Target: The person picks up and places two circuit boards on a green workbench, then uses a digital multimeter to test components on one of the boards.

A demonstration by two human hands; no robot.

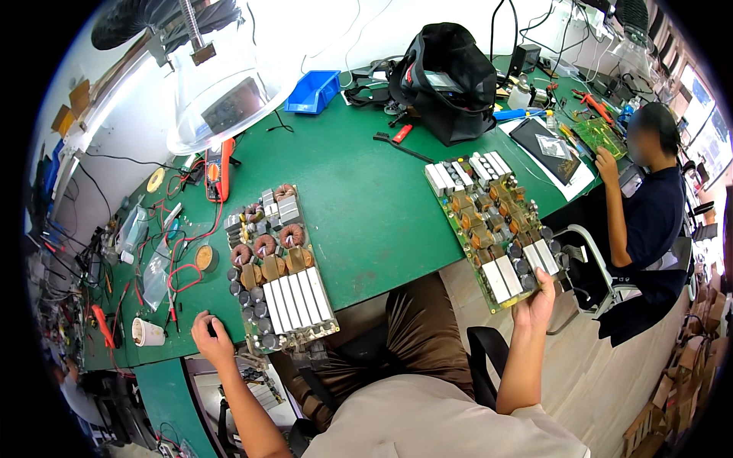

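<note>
My right hand (537, 300) grips the near edge of a circuit board (491, 221), its thumb on top beside the white heat sinks. This board carries orange-brown transformers and dark capacitors; its near end sticks out past the table edge. A second circuit board (299, 299), with copper-wound coils, capacitors and a row of white heat sinks, lies left of centre, its near end over the table's front edge. Just left of that board, my left hand (215, 342) rests at the table edge, fingers curled around a small dark spot that I cannot make out.
On the green table (359, 206) stand a black bag (450, 91), a blue bin (312, 93) and a white cup (148, 333). An orange multimeter (219, 172) and red leads lie left, under a lamp's clear hood (221, 99). At right, another person (655, 183) handles a green board (600, 136).
</note>
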